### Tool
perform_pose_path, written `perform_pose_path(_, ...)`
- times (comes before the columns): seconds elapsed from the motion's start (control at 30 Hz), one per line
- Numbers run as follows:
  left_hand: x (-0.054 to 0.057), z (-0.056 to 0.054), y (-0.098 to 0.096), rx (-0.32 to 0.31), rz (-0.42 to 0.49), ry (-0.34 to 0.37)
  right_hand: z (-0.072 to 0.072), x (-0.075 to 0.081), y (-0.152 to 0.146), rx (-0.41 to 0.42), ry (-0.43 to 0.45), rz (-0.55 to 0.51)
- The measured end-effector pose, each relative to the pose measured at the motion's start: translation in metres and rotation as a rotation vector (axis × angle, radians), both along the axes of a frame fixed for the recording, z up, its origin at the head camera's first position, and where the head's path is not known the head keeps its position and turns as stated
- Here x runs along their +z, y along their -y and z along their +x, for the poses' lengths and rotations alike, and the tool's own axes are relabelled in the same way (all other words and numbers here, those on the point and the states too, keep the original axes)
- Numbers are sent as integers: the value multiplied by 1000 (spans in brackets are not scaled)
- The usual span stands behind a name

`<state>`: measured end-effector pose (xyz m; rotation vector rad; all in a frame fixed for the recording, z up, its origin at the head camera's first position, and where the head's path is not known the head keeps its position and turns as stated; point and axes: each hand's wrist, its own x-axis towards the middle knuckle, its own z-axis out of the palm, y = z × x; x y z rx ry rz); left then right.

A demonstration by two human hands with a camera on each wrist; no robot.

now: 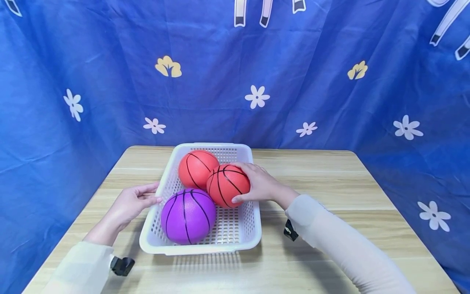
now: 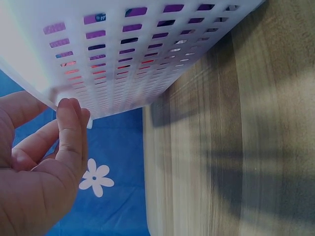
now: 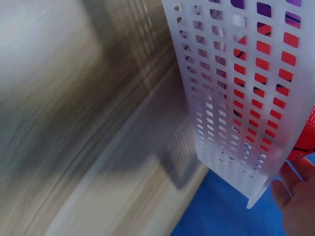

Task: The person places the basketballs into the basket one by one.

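A white plastic basket [image 1: 202, 249] with perforated walls stands on the table and holds a purple ball [image 1: 188, 216] and two red balls, all lined in black like basketballs. My left hand [image 1: 133, 202] pinches the basket's left rim, thumb on top and fingers outside; the left wrist view shows the fingertips [image 2: 69, 105] at that edge. Over on the other side, my right hand [image 1: 260, 183] grips the nearer red ball [image 1: 225, 185], its thumb in front and its fingers across the top. Behind it lies the other red ball [image 1: 198, 167]. The right wrist view shows red through the basket's holes.
The light wooden table [image 1: 315, 175] extends on both sides of the basket. A blue curtain [image 1: 220, 81] with flower prints hangs behind and along both sides. Black wrist mounts [image 1: 122, 266] show at both sleeves.
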<state>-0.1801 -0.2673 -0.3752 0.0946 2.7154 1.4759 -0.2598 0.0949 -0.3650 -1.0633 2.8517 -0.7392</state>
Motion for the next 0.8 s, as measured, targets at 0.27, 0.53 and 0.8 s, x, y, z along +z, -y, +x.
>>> perform_pose_path(0.27, 5, -2, 4, -49, -19, 11, -4, 4, -4, 31, 11, -61)
perform_pose_path(0.53, 42, -10, -2, -69, -146, 7, -8, 31, -14, 32, 1, -162)
perform_pose_path(0.8, 88, -22, -33, -102, -207, -24, -9, 55, -30, 1, -15, -194)
